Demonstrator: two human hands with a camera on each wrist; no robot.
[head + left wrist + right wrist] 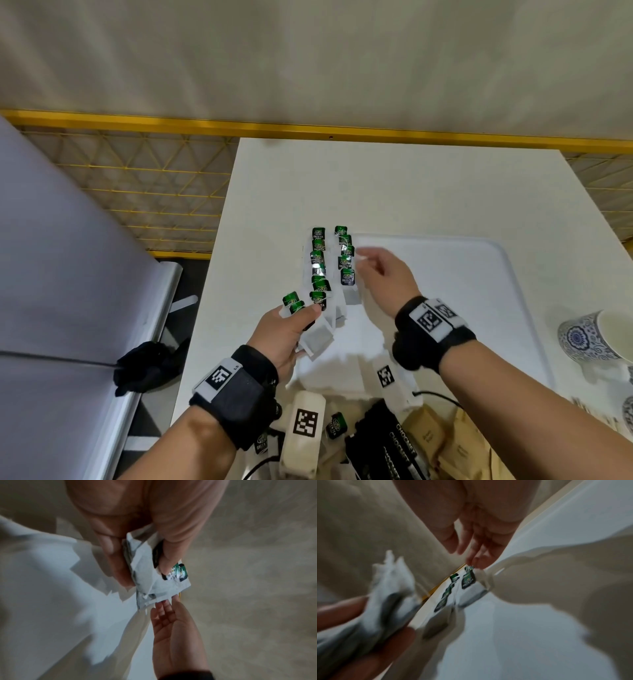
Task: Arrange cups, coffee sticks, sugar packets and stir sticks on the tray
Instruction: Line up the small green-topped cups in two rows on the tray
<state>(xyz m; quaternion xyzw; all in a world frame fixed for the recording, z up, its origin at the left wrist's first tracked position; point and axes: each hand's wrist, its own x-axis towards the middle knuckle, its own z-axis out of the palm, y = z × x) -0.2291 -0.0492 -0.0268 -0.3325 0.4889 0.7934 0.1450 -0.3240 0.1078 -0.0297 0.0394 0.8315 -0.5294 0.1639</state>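
Note:
Two rows of green-tagged tea bags (318, 263) lie along the left rim of the white tray (462, 308); whether they rest on the rim is unclear. My left hand (287, 325) grips a bunch of tea bags (317, 337) just in front of the rows; the left wrist view shows them pinched between thumb and fingers (145, 574). My right hand (376, 270) hovers by the right row with loose fingers and holds nothing. In the right wrist view its fingertips (476, 562) sit just above a green tag (468, 580).
A blue-patterned cup (596, 339) lies at the right edge. Black coffee sticks (394, 442) and brown sugar packets (428, 435) are piled at the front. White marker blocks (305, 428) sit near my wrists. A black glove (147, 366) lies left of the table.

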